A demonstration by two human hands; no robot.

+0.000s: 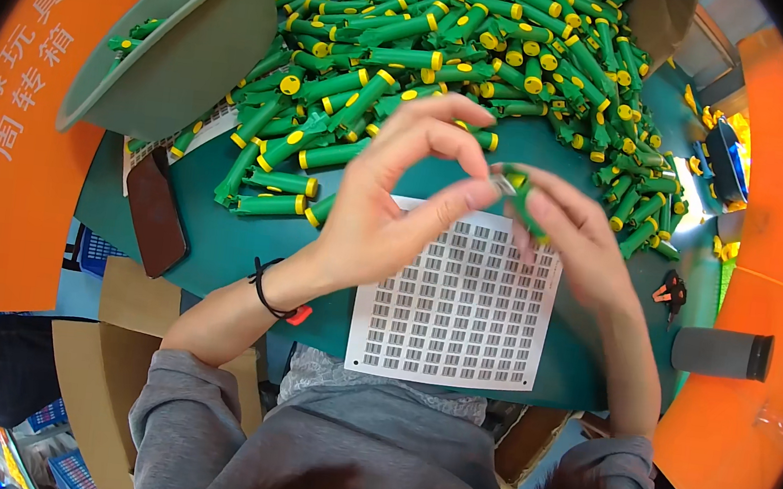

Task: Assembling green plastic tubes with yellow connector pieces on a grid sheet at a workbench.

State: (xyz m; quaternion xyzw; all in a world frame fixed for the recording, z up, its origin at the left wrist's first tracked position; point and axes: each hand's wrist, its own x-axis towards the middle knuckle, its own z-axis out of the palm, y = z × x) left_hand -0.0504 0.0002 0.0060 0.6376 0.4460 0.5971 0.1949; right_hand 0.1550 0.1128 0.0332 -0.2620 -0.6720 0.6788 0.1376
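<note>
Above a white sheet of small printed stickers (453, 299), my two hands meet at the fingertips. My right hand (591, 251) is closed round a green plastic tube (517, 178) with yellow parts, mostly hidden by the fingers. My left hand (392, 192) pinches with thumb and forefinger, its other fingers curled above. A small pale sticker (503, 187) shows at that pinch, against the tube. The sheet lies flat on the green table (312, 270) before me.
A large heap of green tubes with yellow ends (470, 43) covers the far table. A grey-green basin (191, 61) tilts at the left beside a brown flat case (154, 215). Orange-handled clippers (671, 295) and a grey cup (719, 353) are at the right.
</note>
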